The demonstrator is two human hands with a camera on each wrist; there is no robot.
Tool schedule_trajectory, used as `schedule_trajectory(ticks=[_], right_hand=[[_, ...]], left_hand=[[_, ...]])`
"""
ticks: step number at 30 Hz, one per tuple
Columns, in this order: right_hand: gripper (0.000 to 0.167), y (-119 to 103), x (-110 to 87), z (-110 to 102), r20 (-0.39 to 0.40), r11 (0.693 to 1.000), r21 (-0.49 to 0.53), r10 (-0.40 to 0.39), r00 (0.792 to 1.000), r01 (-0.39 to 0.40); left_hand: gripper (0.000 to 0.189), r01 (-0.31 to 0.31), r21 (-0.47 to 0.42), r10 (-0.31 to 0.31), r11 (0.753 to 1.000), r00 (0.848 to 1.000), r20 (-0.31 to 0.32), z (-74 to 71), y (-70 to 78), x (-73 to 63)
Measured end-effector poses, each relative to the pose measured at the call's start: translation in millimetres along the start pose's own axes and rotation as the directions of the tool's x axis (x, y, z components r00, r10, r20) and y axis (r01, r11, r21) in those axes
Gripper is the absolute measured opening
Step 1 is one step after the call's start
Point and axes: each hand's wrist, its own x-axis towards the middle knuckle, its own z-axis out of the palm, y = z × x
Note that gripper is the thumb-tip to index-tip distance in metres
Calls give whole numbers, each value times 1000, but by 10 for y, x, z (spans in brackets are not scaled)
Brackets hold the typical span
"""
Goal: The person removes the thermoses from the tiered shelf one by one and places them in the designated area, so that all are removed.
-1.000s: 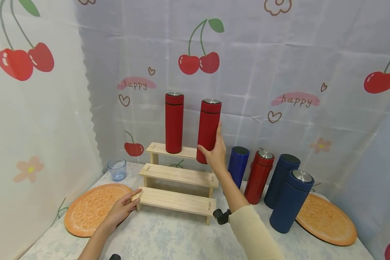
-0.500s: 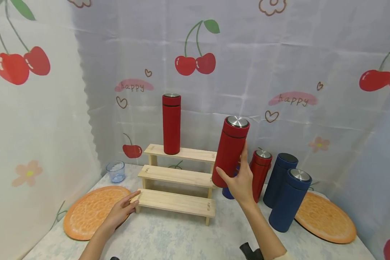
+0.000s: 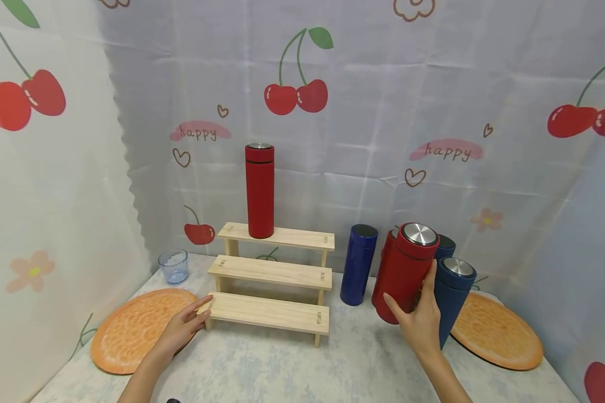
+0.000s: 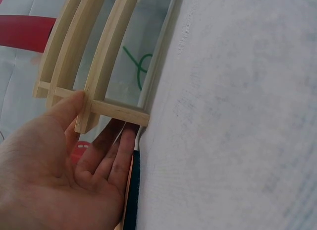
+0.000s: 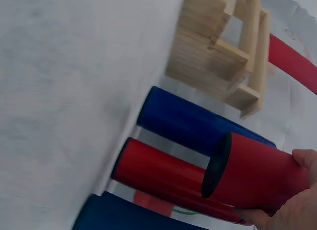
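Mottled pale-blue cloth covers the surface, where the left hand pinches the end of the lowest plank of a three-step stand in pale, grained wood. The right hand grips a matte red cylindrical bottle, tilted and raised off the surface, its lid a shiny steel disc. Round orange-patterned mats lie by the left hand and at the right. Around and behind the held bottle stand a steel-topped navy bottle, a dark-topped navy bottle, mostly hidden, another red bottle and a glossy blue bottle. Farther back, a bluish see-through cup sits at left, and a slim red bottle stands upright on the top step. Behind hangs a creased whitish curtain printed with cherries, hearts and "happy", twice, on pink smears.
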Motion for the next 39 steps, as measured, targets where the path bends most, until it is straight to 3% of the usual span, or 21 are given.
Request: schedule_trajectory(ticks=[5,12,23,39], right_hand=[[115,129,-143,29,21,995,7,99,995,-99],[114,315,-237,84,55,997,-4,82,995,-82],[114,544,-372,133,109,986,-15,165,980,-164],[111,564,-424,211,103,979,-39,203,974,-200]], left_hand=[[61,0,1,0,1000,1000,4,-7,-5,-17],[61,-6,-6,6,1000,1000,2,-12,-31,-15],[61,8,-1,-8,1000,1000,-3,-4,-42,-10],[64,4,58,-4,998,1000,-3,-7,19,-3]])
